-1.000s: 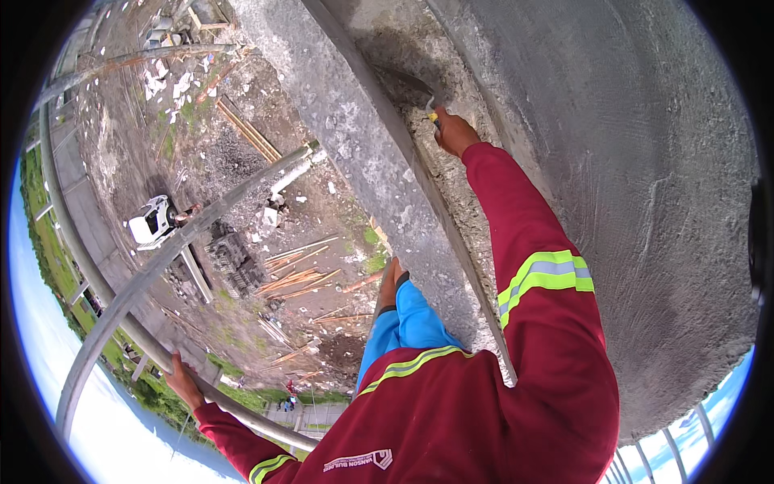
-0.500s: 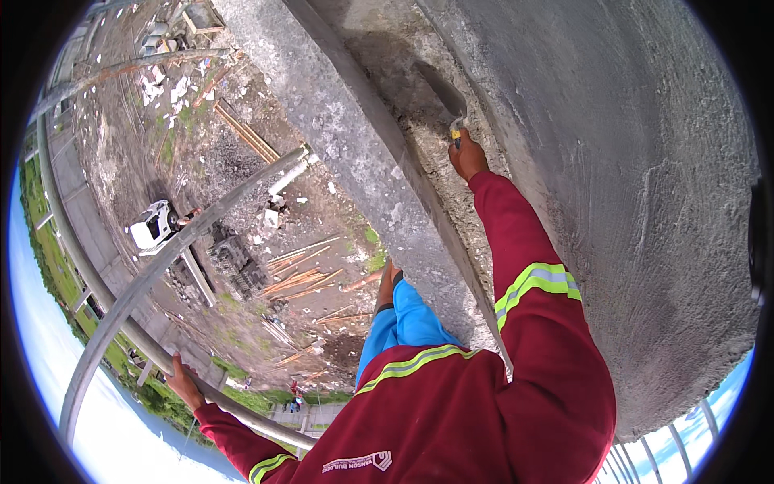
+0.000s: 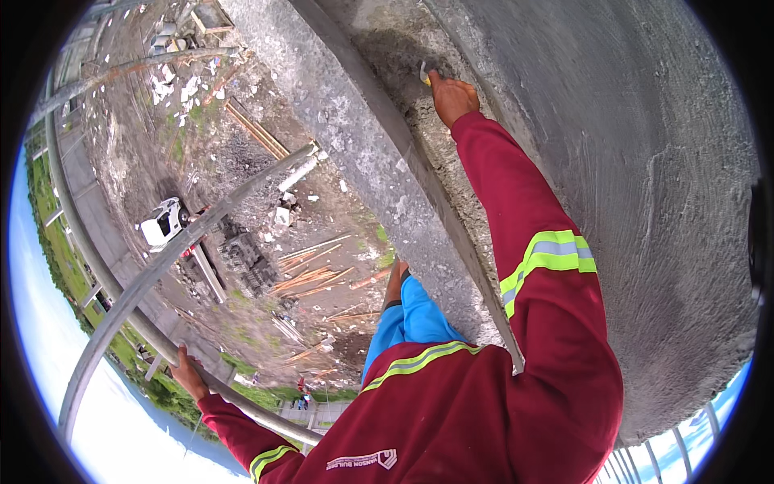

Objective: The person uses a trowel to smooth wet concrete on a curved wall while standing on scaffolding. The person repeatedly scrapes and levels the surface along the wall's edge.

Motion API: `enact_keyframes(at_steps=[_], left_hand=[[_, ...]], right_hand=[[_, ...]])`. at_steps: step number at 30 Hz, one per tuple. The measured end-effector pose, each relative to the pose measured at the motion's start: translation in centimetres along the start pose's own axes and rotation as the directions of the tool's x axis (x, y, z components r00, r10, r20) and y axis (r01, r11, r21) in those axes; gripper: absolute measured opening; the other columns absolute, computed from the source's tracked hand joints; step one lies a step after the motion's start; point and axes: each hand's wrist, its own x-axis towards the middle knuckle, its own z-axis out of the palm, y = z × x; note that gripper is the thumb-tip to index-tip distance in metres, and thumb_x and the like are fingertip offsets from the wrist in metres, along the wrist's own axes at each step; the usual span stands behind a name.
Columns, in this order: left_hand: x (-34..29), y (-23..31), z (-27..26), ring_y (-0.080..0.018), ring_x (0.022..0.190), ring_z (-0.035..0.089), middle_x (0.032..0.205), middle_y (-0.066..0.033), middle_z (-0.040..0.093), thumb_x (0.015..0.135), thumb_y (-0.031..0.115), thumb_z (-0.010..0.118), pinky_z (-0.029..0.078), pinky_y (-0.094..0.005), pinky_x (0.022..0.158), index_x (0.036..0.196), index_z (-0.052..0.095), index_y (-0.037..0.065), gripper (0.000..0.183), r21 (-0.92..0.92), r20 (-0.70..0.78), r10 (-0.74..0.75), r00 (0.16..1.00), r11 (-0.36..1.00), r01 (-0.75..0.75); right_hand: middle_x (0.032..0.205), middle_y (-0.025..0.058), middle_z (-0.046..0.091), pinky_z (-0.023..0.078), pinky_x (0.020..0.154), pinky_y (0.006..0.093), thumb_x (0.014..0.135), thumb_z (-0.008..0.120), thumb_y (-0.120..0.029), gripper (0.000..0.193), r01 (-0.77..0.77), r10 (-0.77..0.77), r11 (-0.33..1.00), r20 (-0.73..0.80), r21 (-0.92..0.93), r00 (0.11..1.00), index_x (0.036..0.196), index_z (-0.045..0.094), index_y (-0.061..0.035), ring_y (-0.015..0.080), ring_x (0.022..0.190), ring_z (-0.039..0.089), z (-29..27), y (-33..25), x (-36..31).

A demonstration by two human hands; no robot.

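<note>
My right hand [image 3: 454, 98] is closed round the handle of a trowel [image 3: 425, 76], whose yellow collar and bent metal neck show at the fingertips. I cannot make out its blade clearly against the grey surface. The hand is over a rough recessed strip [image 3: 439, 149] of concrete, between a raised concrete edge [image 3: 339, 113] and a large grey plastered wall [image 3: 621, 177]. At the lower left, my left hand [image 3: 187, 375] is wrapped round a curved metal pipe rail [image 3: 242, 411].
Another pipe [image 3: 218, 214] slants across the left. Far below lies the ground, with a white truck [image 3: 164, 223], long timber pieces [image 3: 306, 278], and scattered rubble. My leg in blue trousers [image 3: 423, 310] is beside the concrete edge. Railing bars show at lower right.
My right hand has moved farther away and slightly left with the trowel. The blade, seen broadside before, no longer shows clearly. My left hand stays on the pipe rail.
</note>
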Motion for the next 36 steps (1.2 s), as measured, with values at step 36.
enact_keyframes(at_steps=[36], left_hand=[[-0.2,0.1,0.1,-0.0122,0.047,0.048,0.061,-0.0022,0.048,0.081,0.034,0.071,0.04,-0.0266,0.044,0.094,0.054,0.003,0.039,0.013,0.002,-0.015,1.0,1.0,0.015]], right_hand=[[0.092,0.0238,0.066,0.047,0.08,0.0443,0.094,0.047,-0.056,0.069,-0.599,0.172,0.671,0.694,0.437,0.699,0.139,0.04,-0.0049,0.0384,0.087,0.065,4.5,5.9,-14.8]])
